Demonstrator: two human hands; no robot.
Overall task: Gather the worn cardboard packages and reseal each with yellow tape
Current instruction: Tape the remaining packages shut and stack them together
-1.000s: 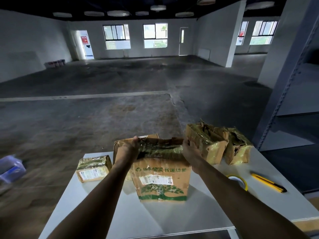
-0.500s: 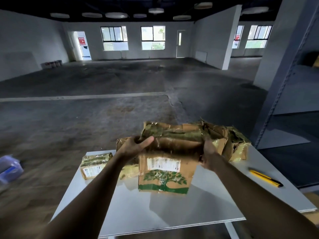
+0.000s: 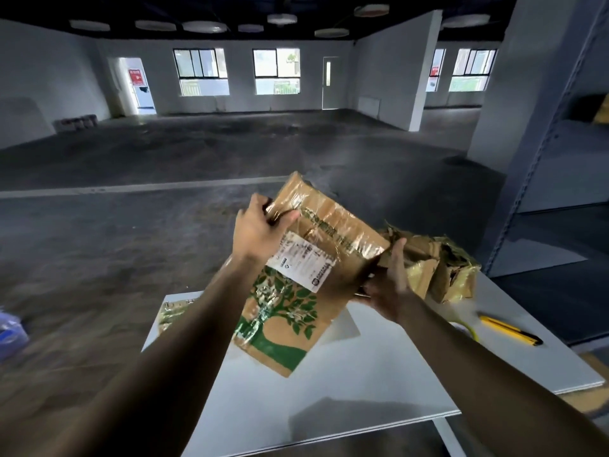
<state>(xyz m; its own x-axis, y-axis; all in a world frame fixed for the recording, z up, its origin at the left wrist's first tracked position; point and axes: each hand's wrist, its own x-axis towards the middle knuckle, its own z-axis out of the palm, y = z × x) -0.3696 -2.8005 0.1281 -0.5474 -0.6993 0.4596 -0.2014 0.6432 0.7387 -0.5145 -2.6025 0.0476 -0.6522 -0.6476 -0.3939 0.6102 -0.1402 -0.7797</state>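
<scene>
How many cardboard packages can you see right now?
4: the tree-printed box between left hand and right hand, a small package behind the left forearm, two torn packages far right on the table. More may be hidden behind the held box.

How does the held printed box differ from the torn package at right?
The printed box is held tilted above the table by the left hand and right hand; the torn package rests on it. The box's visible faces are intact; the torn package gapes raggedly. Both are taped cardboard.
</scene>
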